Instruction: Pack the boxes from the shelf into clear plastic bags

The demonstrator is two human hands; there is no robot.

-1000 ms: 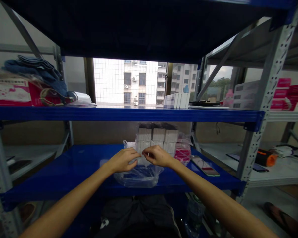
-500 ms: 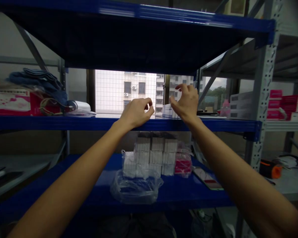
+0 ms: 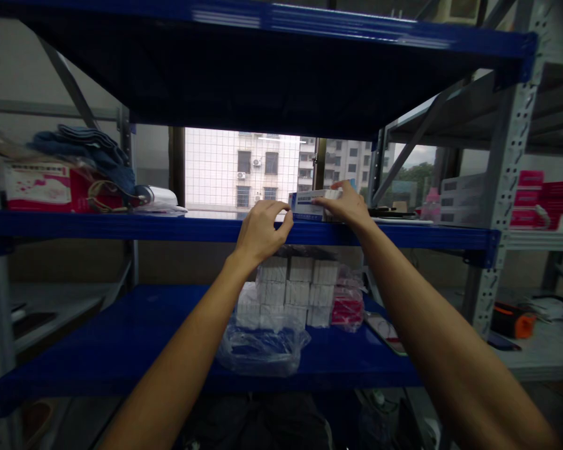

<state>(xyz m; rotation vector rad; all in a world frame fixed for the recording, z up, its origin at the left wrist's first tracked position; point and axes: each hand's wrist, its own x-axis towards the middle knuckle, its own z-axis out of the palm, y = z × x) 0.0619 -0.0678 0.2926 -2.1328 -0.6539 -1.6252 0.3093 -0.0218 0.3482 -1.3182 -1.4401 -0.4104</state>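
Note:
A blue-and-white cardboard box (image 3: 304, 207) lies on the middle blue shelf (image 3: 192, 230), near its front edge. My right hand (image 3: 348, 205) is on the right part of this box, thumb across the front and fingers over the top. Behind the thumb, white faces show at that end; the fingers hide part of them. Just left of the box hovers my left hand (image 3: 265, 228), its fingers curved and a gap left between thumb and forefinger. Nothing shows in it; whether its fingertips touch the box's end, I cannot tell.
Below stand stacked white boxes (image 3: 298, 294), a pink pack in plastic (image 3: 347, 309) and a clear plastic bag (image 3: 265, 350). Folded denim (image 3: 82, 150) and a red-and-white box (image 3: 40, 187) lie left. A metal upright (image 3: 511, 162) rises right; the upper shelf (image 3: 263, 75) hangs overhead.
My right hand has come down from above the shelf onto the blue-and-white box. My left hand has lowered slightly and shifted right. The view has shifted a little.

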